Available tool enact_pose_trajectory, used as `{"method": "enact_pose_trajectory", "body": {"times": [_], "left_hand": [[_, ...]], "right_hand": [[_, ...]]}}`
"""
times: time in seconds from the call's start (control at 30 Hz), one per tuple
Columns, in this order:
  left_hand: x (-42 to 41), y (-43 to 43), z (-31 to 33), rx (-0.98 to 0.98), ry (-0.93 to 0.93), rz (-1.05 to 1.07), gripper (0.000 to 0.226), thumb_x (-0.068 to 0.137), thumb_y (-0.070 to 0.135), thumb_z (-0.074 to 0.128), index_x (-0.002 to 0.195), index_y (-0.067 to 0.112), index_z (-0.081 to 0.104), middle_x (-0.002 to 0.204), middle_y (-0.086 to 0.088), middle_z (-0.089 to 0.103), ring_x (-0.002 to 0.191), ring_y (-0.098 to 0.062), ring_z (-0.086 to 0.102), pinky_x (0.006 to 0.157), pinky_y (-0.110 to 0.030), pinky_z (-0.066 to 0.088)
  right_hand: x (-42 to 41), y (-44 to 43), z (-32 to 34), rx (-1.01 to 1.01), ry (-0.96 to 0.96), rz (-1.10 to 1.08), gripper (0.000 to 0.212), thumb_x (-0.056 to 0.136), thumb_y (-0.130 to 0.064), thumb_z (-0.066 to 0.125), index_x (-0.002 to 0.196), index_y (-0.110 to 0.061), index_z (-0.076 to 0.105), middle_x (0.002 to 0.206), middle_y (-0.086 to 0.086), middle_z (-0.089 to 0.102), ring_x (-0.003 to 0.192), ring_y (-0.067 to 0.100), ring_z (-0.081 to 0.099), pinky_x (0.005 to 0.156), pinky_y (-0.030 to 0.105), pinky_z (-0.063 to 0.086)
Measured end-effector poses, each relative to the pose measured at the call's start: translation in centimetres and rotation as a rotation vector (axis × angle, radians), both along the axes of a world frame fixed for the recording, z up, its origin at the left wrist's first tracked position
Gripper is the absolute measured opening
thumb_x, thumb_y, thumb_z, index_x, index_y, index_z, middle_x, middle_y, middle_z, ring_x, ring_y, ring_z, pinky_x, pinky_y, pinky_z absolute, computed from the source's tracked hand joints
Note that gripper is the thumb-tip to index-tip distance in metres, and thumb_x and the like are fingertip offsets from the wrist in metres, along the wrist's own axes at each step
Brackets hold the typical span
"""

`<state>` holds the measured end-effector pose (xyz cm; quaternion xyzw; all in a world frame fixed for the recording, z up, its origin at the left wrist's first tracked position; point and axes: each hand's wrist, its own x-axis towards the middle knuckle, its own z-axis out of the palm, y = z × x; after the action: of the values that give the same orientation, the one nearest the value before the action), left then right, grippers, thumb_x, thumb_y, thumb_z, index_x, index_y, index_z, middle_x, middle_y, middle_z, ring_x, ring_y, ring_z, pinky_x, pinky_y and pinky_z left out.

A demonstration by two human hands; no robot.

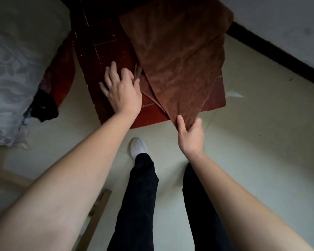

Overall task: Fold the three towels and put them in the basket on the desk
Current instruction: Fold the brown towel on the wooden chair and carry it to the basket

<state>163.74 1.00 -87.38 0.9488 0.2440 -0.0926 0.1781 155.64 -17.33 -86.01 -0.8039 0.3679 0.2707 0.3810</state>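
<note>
On a scuffed red counter [101, 51] above pale floor tiles [252, 151], the right hand [189, 135] pinches a corner of the brown towel [179, 60], while the left hand [122, 91] lies with fingers spread wide.

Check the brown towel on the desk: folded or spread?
Spread: brown towel lies rumpled across the desk, right hand pinching its near corner.

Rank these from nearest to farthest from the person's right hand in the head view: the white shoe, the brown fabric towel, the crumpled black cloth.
1. Brown fabric towel: its near corner is pinched by the right hand.
2. White shoe: on the floor, lower left of that hand.
3. Crumpled black cloth: far left of the view.
</note>
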Motion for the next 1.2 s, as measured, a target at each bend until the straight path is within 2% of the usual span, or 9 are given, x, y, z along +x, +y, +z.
{"method": "enact_pose_trajectory", "body": {"times": [0.2,0.3,0.4,0.47,0.57,0.67,0.8,0.93,1.2], "left_hand": [[-5.0,0.9,0.2,0.006,-0.019,-0.146,0.012,0.093,0.023,0.061,0.095,0.012,0.056,0.152,-0.012,0.042,0.143,-0.034,0.033,0.113,-0.057,0.029],[-7.1,0.2,0.5,-0.008,-0.013,-0.133,0.011,0.092,0.021,0.062,0.092,0.011,0.056,0.151,-0.012,0.043,0.143,-0.035,0.034,0.113,-0.056,0.030],[-9.0,-0.6,1.0,-0.052,0.020,-0.084,0.010,0.093,0.021,0.061,0.093,0.012,0.056,0.152,-0.011,0.041,0.145,-0.032,0.031,0.115,-0.051,0.029],[-9.9,-0.9,1.8,-0.110,0.031,-0.021,0.010,0.094,0.020,0.060,0.095,0.011,0.056,0.147,-0.012,0.046,0.140,-0.032,0.036,0.111,-0.045,0.033],[-11.0,-1.2,3.6,-0.192,0.053,0.124,0.014,0.093,0.020,0.060,0.096,0.007,0.056,0.124,-0.016,0.057,0.121,-0.034,0.049,0.098,-0.038,0.036],[-12.2,-1.1,5.7,-0.224,0.052,0.256,0.012,0.093,0.022,0.059,0.092,0.013,0.051,0.105,-0.013,0.061,0.100,-0.033,0.056,0.084,-0.037,0.040],[-13.1,-1.1,8.2,-0.214,-0.010,0.388,0.013,0.091,0.021,0.060,0.089,0.016,0.048,0.078,-0.008,0.061,0.080,-0.032,0.059,0.072,-0.038,0.041],[-13.1,-0.1,9.2,-0.235,-0.068,0.444,0.013,0.086,0.020,0.067,0.087,0.017,0.054,0.080,-0.007,0.066,0.078,-0.030,0.064,0.076,-0.038,0.049],[-12.8,4.4,6.7,-0.522,-0.136,0.689,0.031,0.079,0.014,0.078,0.069,0.028,0.052,0.076,-0.005,0.067,0.068,-0.020,0.062,0.073,-0.031,0.051]], "right_hand": [[0.5,-1.8,1.3,-0.022,-0.174,0.112,0.029,0.094,-0.022,0.064,0.103,-0.012,0.039,0.073,-0.005,0.047,0.066,0.018,0.048,0.068,0.031,0.034],[0.0,-2.9,2.2,-0.003,-0.310,0.216,0.039,0.090,-0.007,0.062,0.123,-0.014,0.042,0.095,-0.001,0.051,0.080,0.007,0.048,0.071,0.014,0.035],[-0.8,-4.1,3.0,-0.019,-0.378,0.362,0.027,0.094,-0.006,0.057,0.120,-0.016,0.060,0.112,0.000,0.044,0.090,-0.018,0.043,0.081,-0.001,0.033],[-1.4,-4.9,3.4,-0.013,-0.355,0.419,0.027,0.094,-0.014,0.063,0.121,-0.017,0.063,0.114,-0.002,0.042,0.084,-0.009,0.045,0.085,0.010,0.038],[-2.4,-6.4,4.0,0.014,-0.272,0.496,0.048,0.087,-0.023,0.074,0.132,-0.019,0.057,0.120,-0.003,0.039,0.079,0.000,0.049,0.084,0.007,0.031],[-3.2,-7.4,5.1,0.005,-0.218,0.575,0.046,0.090,-0.017,0.069,0.135,-0.016,0.058,0.124,0.007,0.051,0.107,0.018,0.058,0.090,0.011,0.032],[-3.5,-8.0,7.0,-0.020,-0.147,0.655,0.038,0.097,-0.032,0.059,0.134,-0.020,0.060,0.122,0.009,0.063,0.115,0.029,0.058,0.097,0.028,0.040],[-2.7,-7.7,8.2,-0.092,-0.062,0.811,0.033,0.103,-0.038,0.043,0.122,-0.025,0.067,0.116,0.010,0.060,0.110,0.033,0.058,0.088,0.036,0.046],[1.3,1.3,6.6,-0.145,-0.279,0.872,0.028,0.099,-0.033,0.050,0.117,-0.017,0.064,0.117,0.010,0.054,0.108,0.035,0.056,0.081,0.039,0.048]]}}
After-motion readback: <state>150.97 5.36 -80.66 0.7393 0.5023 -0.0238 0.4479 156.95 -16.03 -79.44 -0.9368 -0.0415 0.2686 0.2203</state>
